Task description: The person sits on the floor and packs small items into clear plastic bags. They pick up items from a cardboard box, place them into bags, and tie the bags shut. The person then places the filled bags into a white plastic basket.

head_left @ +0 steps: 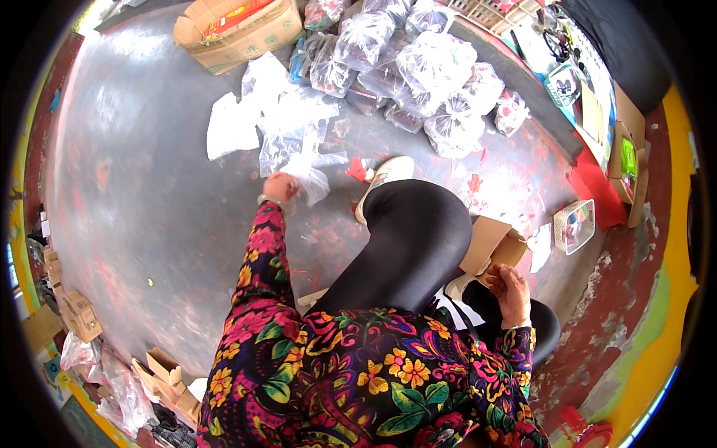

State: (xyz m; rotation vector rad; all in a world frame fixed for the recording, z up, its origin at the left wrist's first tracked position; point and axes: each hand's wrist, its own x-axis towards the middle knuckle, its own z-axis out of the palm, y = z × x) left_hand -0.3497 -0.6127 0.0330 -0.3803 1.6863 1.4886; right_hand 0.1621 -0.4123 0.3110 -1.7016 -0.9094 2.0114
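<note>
While we sit on the floor, one knee raised, the view looks down over our flowered sleeves:

left hand: our left hand (281,186) reaches forward at full arm's length; grip pressed together, pinching a crumpled clear plastic bag (311,181) at its near edge; a bangle sits on the wrist
bag position: the bag lies on the grey floor (149,201), just left of our white shoe (382,179), at the near end of a loose spread of flat plastic bags (280,116)
right hand: our right hand (510,293) rests low at our right side, fingers curled loosely, partly spread; it touches the flap of a small open cardboard box (493,246); we cannot tell whether it pinches anything
box position: wedged just beside our bent black-clad leg (411,246), on the floor
far pile: filled, knotted clear bags (437,75) heaped beyond the flat ones; contents too small to tell
top left: a large open cardboard carton (239,33) lies on the floor, near the flat bags
right side: a small white basket (573,225) with mixed coloured items stands well apart from the right hand; more cartons beyond it
lower left: small folded cardboard boxes (168,373) scattered near the floor's edge
</note>
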